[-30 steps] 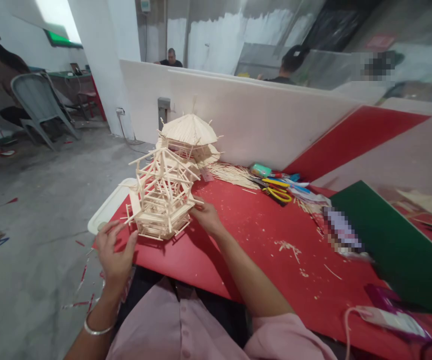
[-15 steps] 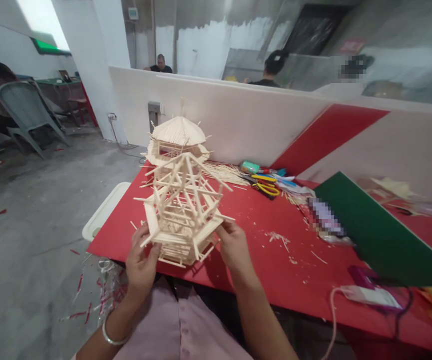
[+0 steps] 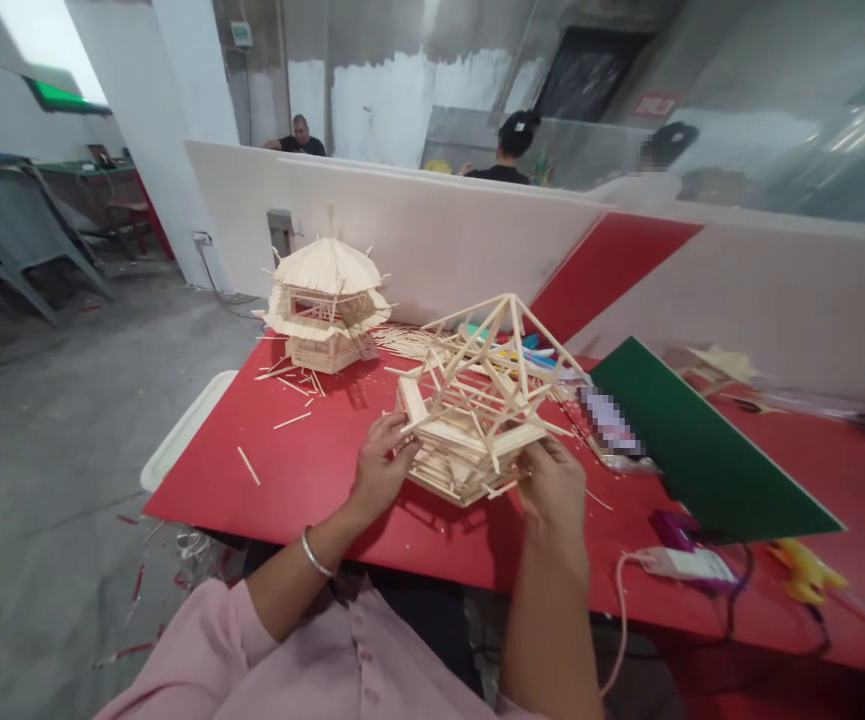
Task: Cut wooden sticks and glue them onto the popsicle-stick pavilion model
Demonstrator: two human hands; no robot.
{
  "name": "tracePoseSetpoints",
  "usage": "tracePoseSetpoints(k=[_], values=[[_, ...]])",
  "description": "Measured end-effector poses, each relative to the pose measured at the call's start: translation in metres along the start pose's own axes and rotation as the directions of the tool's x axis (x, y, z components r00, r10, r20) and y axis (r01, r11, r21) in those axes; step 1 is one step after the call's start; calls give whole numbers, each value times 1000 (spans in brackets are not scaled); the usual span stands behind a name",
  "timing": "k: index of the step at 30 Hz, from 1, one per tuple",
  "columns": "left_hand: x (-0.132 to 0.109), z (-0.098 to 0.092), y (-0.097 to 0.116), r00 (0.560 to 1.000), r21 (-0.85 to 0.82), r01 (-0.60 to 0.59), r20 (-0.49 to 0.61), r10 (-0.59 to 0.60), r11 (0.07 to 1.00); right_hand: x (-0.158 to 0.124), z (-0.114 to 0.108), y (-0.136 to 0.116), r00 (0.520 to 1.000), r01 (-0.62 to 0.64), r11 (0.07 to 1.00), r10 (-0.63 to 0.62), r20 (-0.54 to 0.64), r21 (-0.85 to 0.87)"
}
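Between my hands is an open-framed wooden stick model [image 3: 477,435] with a pointed top of bare sticks. My left hand [image 3: 385,462] grips its left side, fingers closed on the lower frame. On the opposite side my right hand [image 3: 554,482] holds the frame's edge, its fingertips partly hidden by the sticks. A second stick model [image 3: 331,305], with a covered roof, stands at the back left of the red table [image 3: 312,500]. Loose sticks [image 3: 295,421] lie in front of it.
A green board [image 3: 709,450] leans at the right. Near it are a white power strip [image 3: 691,565] with a cable and a yellow tool [image 3: 807,572]. A white partition [image 3: 432,235] runs behind the table, with people beyond it.
Both hands have carried the open-framed model to the right, away from the roofed model, which now shows fully. The camera view has shifted slightly to the right.
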State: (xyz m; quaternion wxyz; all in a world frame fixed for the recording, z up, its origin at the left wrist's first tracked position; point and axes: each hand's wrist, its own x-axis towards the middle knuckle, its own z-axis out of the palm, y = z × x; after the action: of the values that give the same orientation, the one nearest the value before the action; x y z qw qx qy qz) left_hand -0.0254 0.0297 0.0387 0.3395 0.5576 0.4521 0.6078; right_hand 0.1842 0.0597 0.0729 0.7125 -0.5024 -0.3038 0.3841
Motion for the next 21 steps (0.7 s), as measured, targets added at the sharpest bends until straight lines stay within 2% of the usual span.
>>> tracePoseSetpoints(k=[2, 3, 5, 7, 10, 12, 13, 15, 17, 19, 21], values=[[2, -7, -9, 995, 80, -47, 97, 39, 996, 9, 0, 9, 1000, -22, 999, 22, -12, 36], [2, -16, -12, 986, 139, -91, 153, 69, 986, 14, 1, 13, 999, -36, 998, 37, -15, 49], [-1, -49, -14, 954, 284, -211, 268, 134, 935, 22, 3, 21, 998, -55, 996, 57, -22, 68], [-5, -99, -16, 910, 450, -325, 387, 146, 832, 30, 4, 27, 997, -57, 994, 61, -36, 90], [-15, -188, -22, 832, 665, -478, 553, 52, 574, 36, 4, 33, 997, -49, 993, 55, -55, 108], [-23, -236, -31, 829, 779, -491, 556, -65, 390, 37, 5, 34, 997, -28, 995, 34, -63, 94], [-26, -253, -37, 831, 814, -485, 543, -123, 320, 37, 6, 34, 997, -10, 996, 17, -71, 91], [-29, -269, -49, 815, 832, -495, 545, -196, 252, 34, 9, 33, 995, 17, 995, -8, -100, 96], [-23, -267, -61, 815, 847, -479, 526, -243, 230, 31, 12, 31, 993, 27, 995, -15, -114, 100], [-5, -255, -72, 850, 887, -411, 456, -265, 209, 27, 15, 29, 994, 33, 995, -23, -105, 96], [23, -242, -82, 905, 939, -297, 334, -262, 171, 21, 17, 25, 995, 41, 995, -32, -92, 94]])
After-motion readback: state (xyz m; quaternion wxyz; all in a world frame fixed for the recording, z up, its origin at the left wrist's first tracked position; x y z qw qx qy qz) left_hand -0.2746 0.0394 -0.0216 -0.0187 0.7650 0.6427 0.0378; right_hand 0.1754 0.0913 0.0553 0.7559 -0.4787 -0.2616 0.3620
